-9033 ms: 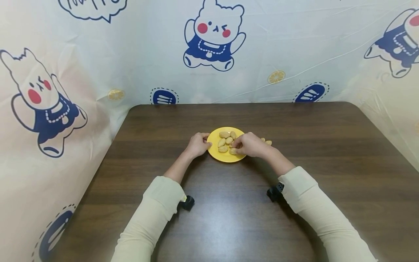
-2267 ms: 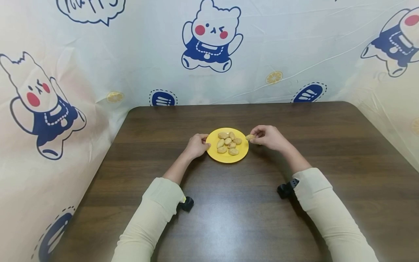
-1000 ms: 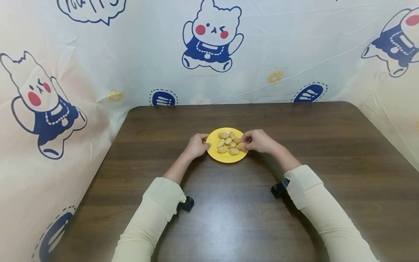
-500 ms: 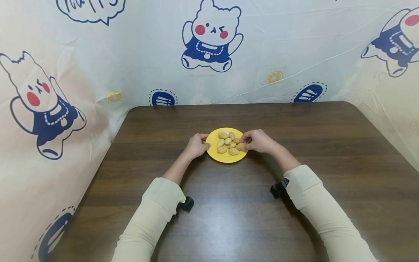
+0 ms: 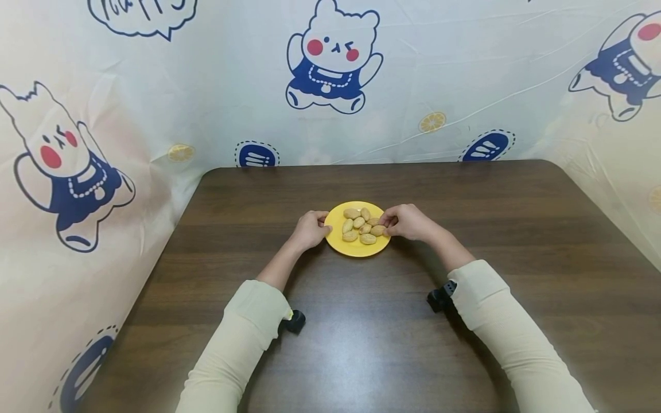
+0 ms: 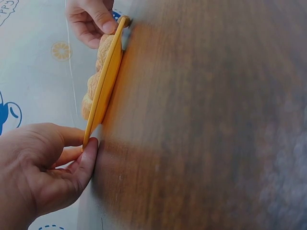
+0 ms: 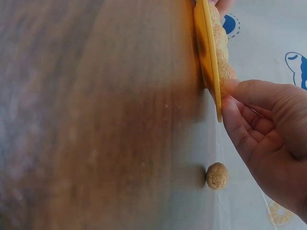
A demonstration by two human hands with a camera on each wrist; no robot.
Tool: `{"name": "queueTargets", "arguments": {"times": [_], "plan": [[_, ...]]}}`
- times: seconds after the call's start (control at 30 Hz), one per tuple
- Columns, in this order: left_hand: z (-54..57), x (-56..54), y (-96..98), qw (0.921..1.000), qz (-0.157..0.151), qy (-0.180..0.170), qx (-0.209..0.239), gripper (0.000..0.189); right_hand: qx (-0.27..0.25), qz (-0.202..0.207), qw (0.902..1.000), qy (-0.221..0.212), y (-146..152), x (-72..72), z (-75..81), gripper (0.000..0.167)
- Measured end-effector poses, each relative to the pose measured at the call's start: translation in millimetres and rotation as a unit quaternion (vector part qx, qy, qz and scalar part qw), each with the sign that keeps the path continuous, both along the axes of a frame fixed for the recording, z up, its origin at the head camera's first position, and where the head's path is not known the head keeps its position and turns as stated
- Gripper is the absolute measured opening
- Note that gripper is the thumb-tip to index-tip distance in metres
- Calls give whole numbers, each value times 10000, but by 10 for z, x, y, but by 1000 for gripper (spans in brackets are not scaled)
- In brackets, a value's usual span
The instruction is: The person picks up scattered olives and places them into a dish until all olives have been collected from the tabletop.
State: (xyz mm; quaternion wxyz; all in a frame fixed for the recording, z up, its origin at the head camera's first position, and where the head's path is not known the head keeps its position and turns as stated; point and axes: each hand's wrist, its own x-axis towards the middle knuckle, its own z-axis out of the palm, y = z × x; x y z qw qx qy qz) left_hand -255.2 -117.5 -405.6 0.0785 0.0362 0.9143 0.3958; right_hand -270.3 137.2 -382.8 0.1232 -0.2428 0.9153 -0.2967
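Note:
A yellow plate (image 5: 356,250) on the wooden table carries several peanuts in their shells, grouped around its middle and right side. My left hand (image 5: 310,230) holds the plate's left rim between thumb and fingers; the left wrist view shows this left hand (image 6: 48,167) pinching the edge. At the right rim, my right hand (image 5: 410,222) has its fingertips on the end of a peanut (image 5: 377,230) lying on the plate. In the right wrist view, the right hand's thumb and finger (image 7: 240,91) meet at that peanut, just above the rim, partly covering it.
A lone peanut (image 7: 217,176) rests on the table just right of the plate, hidden behind my right hand in the head view. The dark wooden table (image 5: 341,344) stretches toward me. A cartoon-printed cloth (image 5: 206,86) hangs behind and beside it.
Since about two seconds ago my right hand has brought a peanut leftward from beside the plate onto its right side. Over nine seconds the plate has gained peanuts. My left hand stays at the rim.

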Motion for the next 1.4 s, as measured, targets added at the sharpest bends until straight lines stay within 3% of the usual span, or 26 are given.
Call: {"name": "queueTargets", "arguments": {"times": [0.37,0.77,1.03,1.4], "plan": [[-2,-5,1,10000,24,44,-44,46,94,-248,9996,-16,51,-13,51,16],[0,-10,3,10000,12,57,-14,46,-206,-689,9971,231,205,-32,68,17],[12,-5,11,10000,32,-10,-19,46,-287,-895,9955,-87,317,-43,86,21],[10,0,6,10000,23,-52,48,46,-261,-937,9948,307,419,-52,48,21]]}}
